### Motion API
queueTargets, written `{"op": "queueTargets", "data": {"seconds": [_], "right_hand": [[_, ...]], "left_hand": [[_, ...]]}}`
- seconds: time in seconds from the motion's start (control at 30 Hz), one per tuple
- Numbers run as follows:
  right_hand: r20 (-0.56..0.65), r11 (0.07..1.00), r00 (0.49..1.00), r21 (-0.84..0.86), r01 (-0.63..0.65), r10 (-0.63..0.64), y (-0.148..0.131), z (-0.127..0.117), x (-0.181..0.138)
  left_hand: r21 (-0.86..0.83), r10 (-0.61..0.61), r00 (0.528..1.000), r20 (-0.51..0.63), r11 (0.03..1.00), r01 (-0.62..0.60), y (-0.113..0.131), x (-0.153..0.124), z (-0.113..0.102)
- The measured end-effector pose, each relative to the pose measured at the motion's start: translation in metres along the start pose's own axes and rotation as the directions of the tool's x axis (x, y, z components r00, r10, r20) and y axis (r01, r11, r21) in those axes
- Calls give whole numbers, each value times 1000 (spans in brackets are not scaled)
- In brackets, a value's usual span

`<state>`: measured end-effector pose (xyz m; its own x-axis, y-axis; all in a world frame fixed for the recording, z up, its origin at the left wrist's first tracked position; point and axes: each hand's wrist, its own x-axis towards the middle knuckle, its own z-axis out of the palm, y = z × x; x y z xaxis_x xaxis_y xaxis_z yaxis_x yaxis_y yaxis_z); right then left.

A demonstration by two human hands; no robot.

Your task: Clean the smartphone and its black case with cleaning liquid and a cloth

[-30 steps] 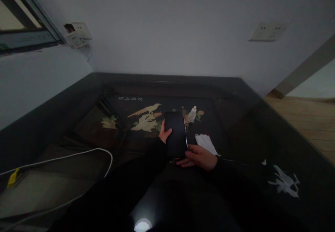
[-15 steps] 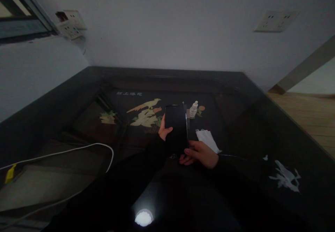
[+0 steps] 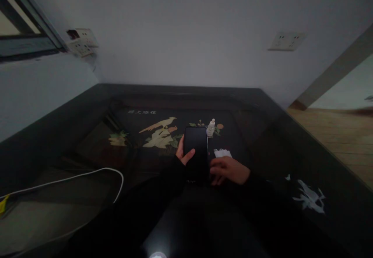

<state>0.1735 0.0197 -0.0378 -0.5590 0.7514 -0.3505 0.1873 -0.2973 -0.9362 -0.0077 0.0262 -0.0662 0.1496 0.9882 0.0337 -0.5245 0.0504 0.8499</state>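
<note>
A black phone (image 3: 196, 151) with a dark screen is held upright over the dark table (image 3: 262, 133). My left hand (image 3: 183, 155) grips its left edge, thumb lying on the screen. My right hand (image 3: 229, 169) touches the phone's lower right edge with the fingertips. Just behind my right hand lies a white folded cloth (image 3: 222, 153). A small clear dropper bottle (image 3: 211, 128) stands past the phone's top right corner.
The glossy tabletop bears a bird and flower inlay (image 3: 159, 131). A white cable (image 3: 87, 174) loops across the left side. White paper scraps (image 3: 309, 197) lie at the right. Wall sockets (image 3: 287, 40) sit above; wooden floor (image 3: 340, 133) shows at right.
My right hand has slid up from the phone's bottom corner to its lower right edge, covering more of the white cloth. The view has tilted down slightly.
</note>
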Motion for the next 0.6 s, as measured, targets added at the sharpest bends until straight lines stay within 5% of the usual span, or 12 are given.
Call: {"op": "queueTargets", "data": {"seconds": [0.17,0.33,0.6], "right_hand": [[-316,948,903,30,317,-292,-34,-18,4],[-289,928,897,62,367,-336,-43,-9,9],[-312,920,882,53,388,-353,-39,-10,3]], "left_hand": [[135,131,991,29,982,-134,-5,0,3],[259,246,959,144,926,-276,-6,-4,7],[374,252,935,249,866,-332,-9,-2,2]]}}
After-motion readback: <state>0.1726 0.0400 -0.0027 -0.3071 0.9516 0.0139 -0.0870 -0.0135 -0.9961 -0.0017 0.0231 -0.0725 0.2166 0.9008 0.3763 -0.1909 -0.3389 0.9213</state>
